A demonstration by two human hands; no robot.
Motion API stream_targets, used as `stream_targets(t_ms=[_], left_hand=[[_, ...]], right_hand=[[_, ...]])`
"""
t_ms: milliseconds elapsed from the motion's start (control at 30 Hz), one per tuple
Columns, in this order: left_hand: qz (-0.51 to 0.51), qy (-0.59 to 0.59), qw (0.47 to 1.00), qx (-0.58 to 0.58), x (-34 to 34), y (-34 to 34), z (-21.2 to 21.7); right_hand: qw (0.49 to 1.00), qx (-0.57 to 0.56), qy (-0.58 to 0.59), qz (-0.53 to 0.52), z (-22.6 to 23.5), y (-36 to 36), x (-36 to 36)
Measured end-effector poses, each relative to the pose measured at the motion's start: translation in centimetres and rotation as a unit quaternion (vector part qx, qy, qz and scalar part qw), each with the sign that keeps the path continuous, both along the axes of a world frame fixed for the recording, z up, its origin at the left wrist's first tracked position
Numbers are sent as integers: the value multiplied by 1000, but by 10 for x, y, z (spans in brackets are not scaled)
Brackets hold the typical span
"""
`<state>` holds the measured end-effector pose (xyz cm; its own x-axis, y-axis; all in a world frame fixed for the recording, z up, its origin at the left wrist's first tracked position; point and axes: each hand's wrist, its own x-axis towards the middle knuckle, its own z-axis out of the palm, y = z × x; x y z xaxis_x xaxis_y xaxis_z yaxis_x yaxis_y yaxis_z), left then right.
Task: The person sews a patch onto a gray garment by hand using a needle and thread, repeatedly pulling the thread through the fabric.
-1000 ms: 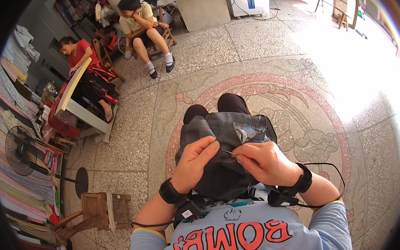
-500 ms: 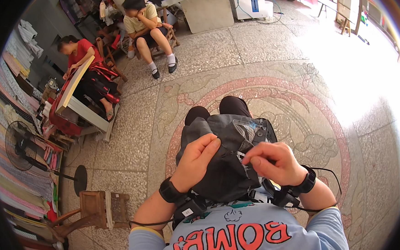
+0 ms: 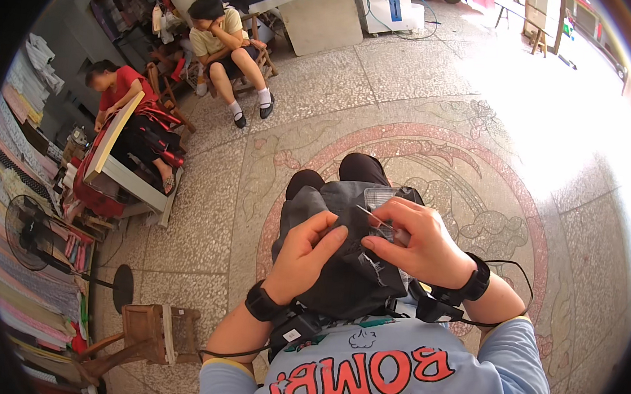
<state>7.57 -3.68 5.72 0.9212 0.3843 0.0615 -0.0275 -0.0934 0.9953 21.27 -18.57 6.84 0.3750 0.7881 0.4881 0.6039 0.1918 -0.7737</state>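
A dark grey garment (image 3: pixel 339 285) lies bunched across my lap, with a frayed whitish edge on its right part and a lighter checked patch near its far right. My left hand (image 3: pixel 305 250) is closed on the garment's left side, thumb and forefinger near each other over the cloth. Above the right part, my right hand (image 3: pixel 424 243) is closed round a thin, pale, pointed tool (image 3: pixel 373 215). Its tip points to the far left. Most of the tool is hidden in the fingers, so its exact kind does not show.
At the far left a person in red (image 3: pixel 123 88) bends over a table (image 3: pixel 132 175); another person (image 3: pixel 223 47) sits on a chair. Left of me are a standing fan (image 3: pixel 32 230), a wooden chair (image 3: pixel 144 334) and stacked fabric rolls (image 3: pixel 35 295). A cable hangs by my right wrist.
My right hand has lifted from the frayed edge and turned, and the thin tool now shows between its fingers. My left thumb has shifted apart from the forefinger's tip.
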Motion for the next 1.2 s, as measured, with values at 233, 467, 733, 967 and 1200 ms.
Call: stream_targets(t_ms=[233, 467, 733, 967, 1200], left_hand=[[-4, -1, 995, 96, -4, 4, 1], [64, -23, 965, 254, 4, -1, 3], [63, -19, 934, 352, 6, -13, 8], [-53, 80, 992, 86, -3, -1, 18], [-61, 74, 995, -39, -8, -3, 17]], right_hand=[[877, -78, 445, 166, -14, 14, 2], [908, -60, 376, 176, -23, 8, -7], [959, -9, 206, 192, -33, 6, 3], [863, -78, 464, 183, -29, 11, 6], [860, -101, 472, 169, -28, 17, 2]])
